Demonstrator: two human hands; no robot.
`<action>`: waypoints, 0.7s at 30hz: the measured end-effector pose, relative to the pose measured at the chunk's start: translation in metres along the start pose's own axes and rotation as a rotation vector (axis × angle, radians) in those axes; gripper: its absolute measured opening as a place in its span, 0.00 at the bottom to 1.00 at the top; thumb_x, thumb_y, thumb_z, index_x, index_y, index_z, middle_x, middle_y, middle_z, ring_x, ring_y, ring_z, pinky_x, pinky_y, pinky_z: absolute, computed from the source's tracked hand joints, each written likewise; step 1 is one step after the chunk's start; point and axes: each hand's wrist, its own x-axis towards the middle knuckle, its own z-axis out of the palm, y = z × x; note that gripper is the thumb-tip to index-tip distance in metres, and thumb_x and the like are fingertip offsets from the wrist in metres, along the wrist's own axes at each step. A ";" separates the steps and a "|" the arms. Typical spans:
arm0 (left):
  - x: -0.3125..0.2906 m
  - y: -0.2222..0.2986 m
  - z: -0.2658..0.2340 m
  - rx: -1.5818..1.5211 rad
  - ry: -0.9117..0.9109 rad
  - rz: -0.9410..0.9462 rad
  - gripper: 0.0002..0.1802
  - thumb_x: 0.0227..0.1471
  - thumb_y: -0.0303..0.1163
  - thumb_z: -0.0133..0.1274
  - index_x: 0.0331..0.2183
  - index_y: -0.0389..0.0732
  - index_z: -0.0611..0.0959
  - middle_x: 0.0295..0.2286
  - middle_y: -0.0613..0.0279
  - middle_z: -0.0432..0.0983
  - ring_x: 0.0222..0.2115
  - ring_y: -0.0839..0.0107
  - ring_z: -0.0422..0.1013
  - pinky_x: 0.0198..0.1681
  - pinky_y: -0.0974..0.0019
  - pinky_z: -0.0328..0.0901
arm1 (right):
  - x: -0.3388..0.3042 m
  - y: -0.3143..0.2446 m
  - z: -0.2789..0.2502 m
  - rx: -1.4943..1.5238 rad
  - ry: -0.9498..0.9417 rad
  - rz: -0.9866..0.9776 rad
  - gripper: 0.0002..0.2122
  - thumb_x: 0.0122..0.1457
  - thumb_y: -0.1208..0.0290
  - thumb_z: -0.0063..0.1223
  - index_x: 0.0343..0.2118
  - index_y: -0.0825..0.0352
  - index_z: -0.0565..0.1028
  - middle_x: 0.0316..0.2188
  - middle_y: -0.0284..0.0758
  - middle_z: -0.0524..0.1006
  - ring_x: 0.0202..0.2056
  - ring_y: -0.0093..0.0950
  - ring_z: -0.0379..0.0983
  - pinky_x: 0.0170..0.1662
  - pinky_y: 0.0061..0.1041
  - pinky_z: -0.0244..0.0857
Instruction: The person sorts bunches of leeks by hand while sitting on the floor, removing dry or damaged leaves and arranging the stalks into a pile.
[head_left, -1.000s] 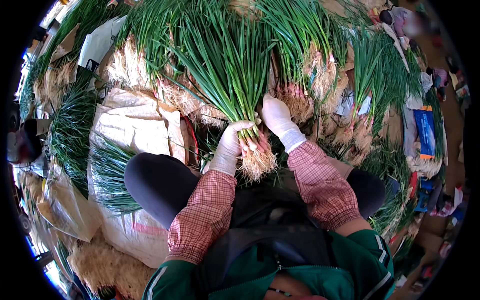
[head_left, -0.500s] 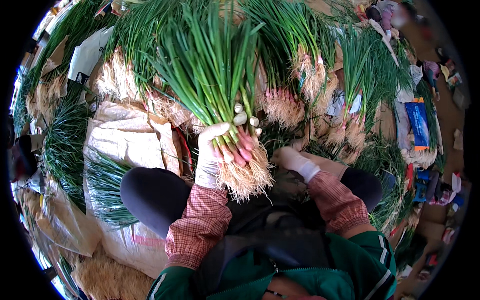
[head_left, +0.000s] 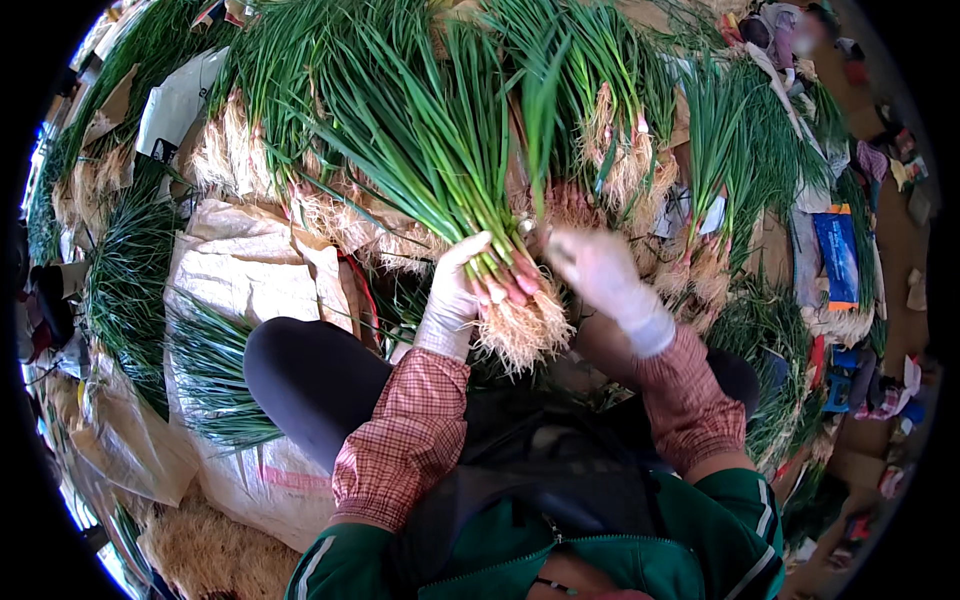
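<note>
My left hand (head_left: pixel 455 290), in a pale glove, is wrapped round a bunch of spring onions (head_left: pixel 478 215) just above the bulbs. Their leaves fan up and away, and the pinkish bulbs and pale roots (head_left: pixel 525 325) hang toward me. Close by on the right is my gloved right hand (head_left: pixel 605 275), smeared by motion. At its fingertips a blurred green spring onion stalk (head_left: pixel 543 130) rises beside the bunch, moving with the hand. The fingertips themselves are hard to make out.
More spring onions (head_left: pixel 625 150) with roots lie along the far side. A folded pale sack (head_left: pixel 250 265) lies left of my knee, with loose green leaves (head_left: pixel 215 365) on it. A blue packet (head_left: pixel 836 255) sits at the right. Cut roots (head_left: pixel 205 545) are heaped at lower left.
The bunch in my left hand has shifted right and slightly away from me. My right hand has risen from beside my right knee to the bunch, where a blurred stalk now shows at its fingers.
</note>
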 end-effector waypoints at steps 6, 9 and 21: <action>0.003 -0.006 -0.007 0.096 0.005 -0.014 0.28 0.49 0.40 0.50 0.44 0.24 0.70 0.31 0.33 0.74 0.25 0.48 0.76 0.18 0.70 0.73 | 0.033 -0.004 0.043 1.235 0.175 0.378 0.20 0.62 0.56 0.43 0.44 0.70 0.71 0.37 0.37 0.76 0.39 0.29 0.72 0.45 0.28 0.65; 0.002 -0.004 -0.012 -0.001 -0.012 0.021 0.26 0.50 0.39 0.47 0.44 0.26 0.70 0.29 0.30 0.74 0.21 0.47 0.75 0.13 0.70 0.68 | 0.050 -0.017 0.067 2.092 0.260 0.396 0.10 0.62 0.68 0.42 0.37 0.70 0.70 0.24 0.29 0.73 0.21 0.18 0.64 0.29 0.19 0.64; 0.010 -0.013 -0.003 -0.118 -0.229 0.172 0.42 0.46 0.43 0.51 0.55 0.26 0.58 0.53 0.39 0.60 0.51 0.53 0.63 0.53 0.55 0.60 | 0.110 0.104 -0.079 0.273 0.688 0.474 0.14 0.62 0.63 0.42 0.43 0.67 0.73 0.28 0.36 0.77 0.26 0.24 0.73 0.35 0.23 0.68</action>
